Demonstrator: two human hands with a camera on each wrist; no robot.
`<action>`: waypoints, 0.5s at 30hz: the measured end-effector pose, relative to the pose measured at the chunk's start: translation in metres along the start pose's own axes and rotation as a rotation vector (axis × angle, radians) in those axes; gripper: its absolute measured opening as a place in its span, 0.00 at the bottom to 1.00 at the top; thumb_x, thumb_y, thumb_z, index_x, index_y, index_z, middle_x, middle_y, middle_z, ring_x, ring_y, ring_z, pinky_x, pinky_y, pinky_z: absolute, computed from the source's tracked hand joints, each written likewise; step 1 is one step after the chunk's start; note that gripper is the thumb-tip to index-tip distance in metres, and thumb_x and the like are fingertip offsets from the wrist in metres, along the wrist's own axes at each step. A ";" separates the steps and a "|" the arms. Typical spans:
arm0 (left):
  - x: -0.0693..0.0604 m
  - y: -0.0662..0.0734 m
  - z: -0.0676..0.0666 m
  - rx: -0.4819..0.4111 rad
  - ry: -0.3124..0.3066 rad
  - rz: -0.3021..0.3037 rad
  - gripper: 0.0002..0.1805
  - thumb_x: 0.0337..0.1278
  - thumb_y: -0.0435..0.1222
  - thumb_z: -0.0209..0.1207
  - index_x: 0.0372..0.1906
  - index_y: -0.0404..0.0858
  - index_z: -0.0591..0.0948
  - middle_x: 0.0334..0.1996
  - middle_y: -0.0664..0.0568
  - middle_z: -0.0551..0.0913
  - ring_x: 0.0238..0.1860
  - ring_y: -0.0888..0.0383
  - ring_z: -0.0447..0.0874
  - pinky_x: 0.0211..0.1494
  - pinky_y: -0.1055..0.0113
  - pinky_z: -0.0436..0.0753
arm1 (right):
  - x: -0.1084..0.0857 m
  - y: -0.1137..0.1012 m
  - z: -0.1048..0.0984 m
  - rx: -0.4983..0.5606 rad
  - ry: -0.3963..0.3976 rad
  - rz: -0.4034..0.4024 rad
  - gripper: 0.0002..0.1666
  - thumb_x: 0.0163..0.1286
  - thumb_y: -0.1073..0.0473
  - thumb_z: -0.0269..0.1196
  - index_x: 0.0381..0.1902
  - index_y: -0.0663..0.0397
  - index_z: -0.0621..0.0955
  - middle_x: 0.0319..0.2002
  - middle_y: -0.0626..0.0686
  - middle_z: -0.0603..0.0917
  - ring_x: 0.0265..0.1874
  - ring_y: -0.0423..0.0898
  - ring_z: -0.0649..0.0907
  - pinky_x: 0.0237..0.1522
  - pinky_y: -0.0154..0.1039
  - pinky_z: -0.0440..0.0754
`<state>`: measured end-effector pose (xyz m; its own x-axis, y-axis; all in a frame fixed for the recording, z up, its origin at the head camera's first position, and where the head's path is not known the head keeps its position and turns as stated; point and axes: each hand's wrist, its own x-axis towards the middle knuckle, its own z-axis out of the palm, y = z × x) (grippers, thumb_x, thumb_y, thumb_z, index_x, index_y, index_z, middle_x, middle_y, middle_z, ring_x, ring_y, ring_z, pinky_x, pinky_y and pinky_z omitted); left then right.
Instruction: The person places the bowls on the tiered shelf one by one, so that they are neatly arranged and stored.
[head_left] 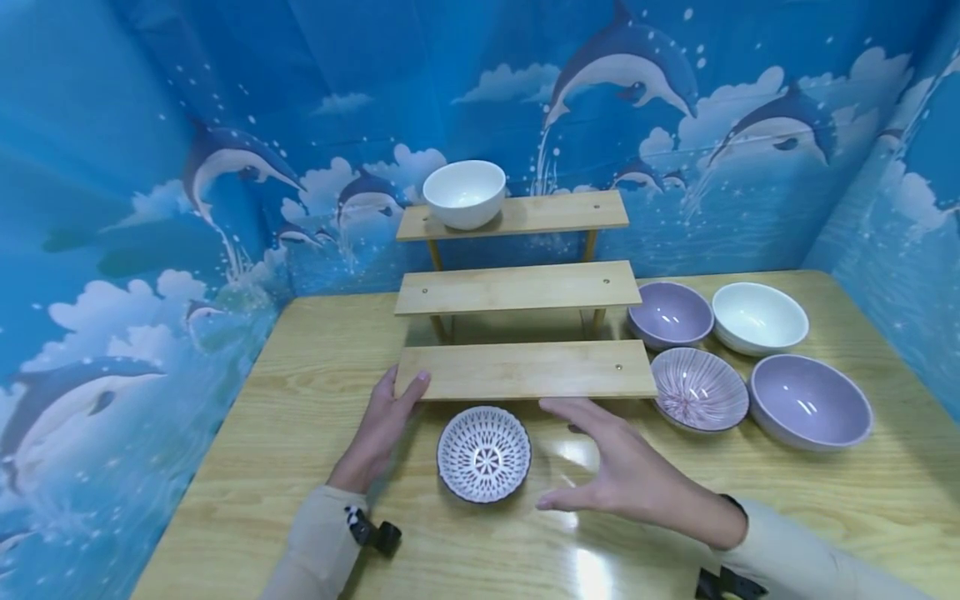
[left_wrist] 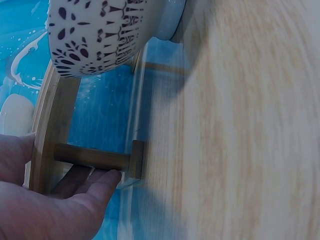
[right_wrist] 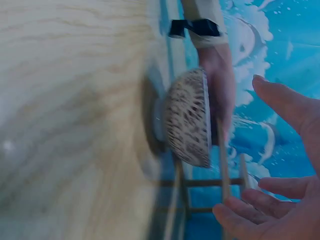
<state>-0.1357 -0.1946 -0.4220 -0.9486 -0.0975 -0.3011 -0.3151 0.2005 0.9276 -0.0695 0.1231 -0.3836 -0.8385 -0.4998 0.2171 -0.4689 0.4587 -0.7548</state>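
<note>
My left hand (head_left: 380,429) grips the left end of the bottom step of a three-step wooden display rack (head_left: 517,371). In the left wrist view its thumb lies over the board, and its fingers (left_wrist: 100,192) reach underneath, by the dowel leg. A small white bowl with a dark petal pattern (head_left: 484,455) sits upright on the table in front of the rack, between the hands. To its right, my right hand (head_left: 618,467) is held apart from the bowl, thumb and fingers spread around air. A plain white bowl (head_left: 465,193) stands on the left of the top step.
Right of the rack, a small purple bowl (head_left: 670,314), a white bowl (head_left: 759,317), a purple-streaked bowl (head_left: 699,389) and a larger purple bowl (head_left: 810,401) cluster on the wooden table (head_left: 315,367). A blue dolphin-print curtain (head_left: 465,100) surrounds the table's back and sides.
</note>
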 end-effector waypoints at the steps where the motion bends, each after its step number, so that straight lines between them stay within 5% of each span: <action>1: 0.000 0.000 0.000 0.006 0.001 -0.002 0.47 0.69 0.59 0.56 0.81 0.40 0.52 0.75 0.42 0.64 0.74 0.46 0.64 0.78 0.51 0.62 | 0.001 0.001 0.003 0.006 -0.010 0.003 0.62 0.44 0.32 0.80 0.72 0.55 0.71 0.67 0.52 0.76 0.59 0.53 0.80 0.59 0.55 0.82; 15: -0.002 -0.001 -0.001 0.011 0.006 0.003 0.50 0.67 0.61 0.57 0.81 0.39 0.50 0.77 0.42 0.61 0.76 0.45 0.60 0.80 0.48 0.54 | 0.024 0.009 0.046 0.008 -0.087 -0.001 0.74 0.37 0.37 0.84 0.75 0.65 0.63 0.70 0.62 0.70 0.65 0.60 0.75 0.64 0.62 0.76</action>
<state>-0.1335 -0.1955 -0.4218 -0.9492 -0.1023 -0.2975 -0.3129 0.2118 0.9258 -0.0812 0.0822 -0.4139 -0.8106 -0.5622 0.1635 -0.4672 0.4527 -0.7595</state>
